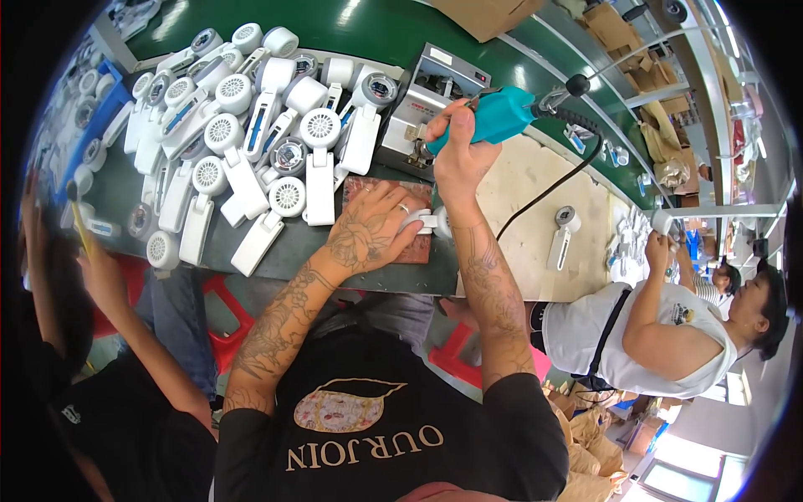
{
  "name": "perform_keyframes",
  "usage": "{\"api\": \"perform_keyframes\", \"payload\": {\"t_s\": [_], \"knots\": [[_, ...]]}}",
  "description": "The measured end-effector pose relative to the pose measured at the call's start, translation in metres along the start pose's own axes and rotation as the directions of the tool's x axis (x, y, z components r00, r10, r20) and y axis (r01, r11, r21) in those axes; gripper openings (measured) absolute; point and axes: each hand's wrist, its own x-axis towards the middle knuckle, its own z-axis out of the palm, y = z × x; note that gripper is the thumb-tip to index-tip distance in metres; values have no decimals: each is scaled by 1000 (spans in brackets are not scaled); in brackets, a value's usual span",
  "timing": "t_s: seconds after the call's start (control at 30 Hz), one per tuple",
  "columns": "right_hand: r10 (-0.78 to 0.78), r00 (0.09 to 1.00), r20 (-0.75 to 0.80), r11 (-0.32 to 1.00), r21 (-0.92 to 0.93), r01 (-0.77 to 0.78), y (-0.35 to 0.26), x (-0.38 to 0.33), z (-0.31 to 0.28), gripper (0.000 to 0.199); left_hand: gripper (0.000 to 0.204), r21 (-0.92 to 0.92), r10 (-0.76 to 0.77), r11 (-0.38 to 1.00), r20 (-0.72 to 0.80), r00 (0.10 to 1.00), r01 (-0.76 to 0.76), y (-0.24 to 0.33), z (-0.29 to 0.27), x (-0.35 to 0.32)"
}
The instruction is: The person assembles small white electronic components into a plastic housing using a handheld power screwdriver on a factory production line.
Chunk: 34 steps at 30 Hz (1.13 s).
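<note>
My right hand (465, 159) is wrapped around a teal electric screwdriver (503, 117), raised beside a metal screw feeder (420, 109). The tool's tip is down at the feeder's front; the exact contact there is too small to tell. Lower and to the left, my left hand (372, 224) rests over a reddish-brown mat (416, 251) and grips a white handheld fan (428, 222). Most of that fan is hidden under the fingers; its white end pokes out to the right of the hand.
Many white handheld fans (320, 127) lie heaped at the left of the bench. One more fan (565, 238) lies on the pale board (523, 188) at right. A black cable (552, 180) hangs from the screwdriver. Co-workers sit on both sides; a green belt (351, 29) runs behind.
</note>
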Motion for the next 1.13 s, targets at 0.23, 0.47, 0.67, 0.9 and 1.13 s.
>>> {"api": "perform_keyframes", "payload": {"t_s": [0.23, 0.47, 0.67, 0.9, 1.13], "knots": [[160, 987, 19, 987, 14, -160, -20, -13, 6, 36, 33, -10, -5, 1000, -64, 998, 4, -3, 1, -3], [222, 975, -14, 972, 83, -220, -65, -57, -39, 49, 33, -33, 33, 999, -77, 996, -35, 1, -1, 4], [232, 972, 22, 967, 98, -233, -60, -70, -46, 50, 32, -11, 91, 996, -116, 989, -93, -2, -1, 5], [265, 964, -19, 964, 31, -264, -50, -77, -47, 61, 31, 3, 75, 997, -111, 991, -75, 0, 2, 4], [208, 978, 8, 969, 138, -207, -39, -86, -48, 48, 33, -12, 47, 999, -48, 998, -48, 7, -1, 9]]}}
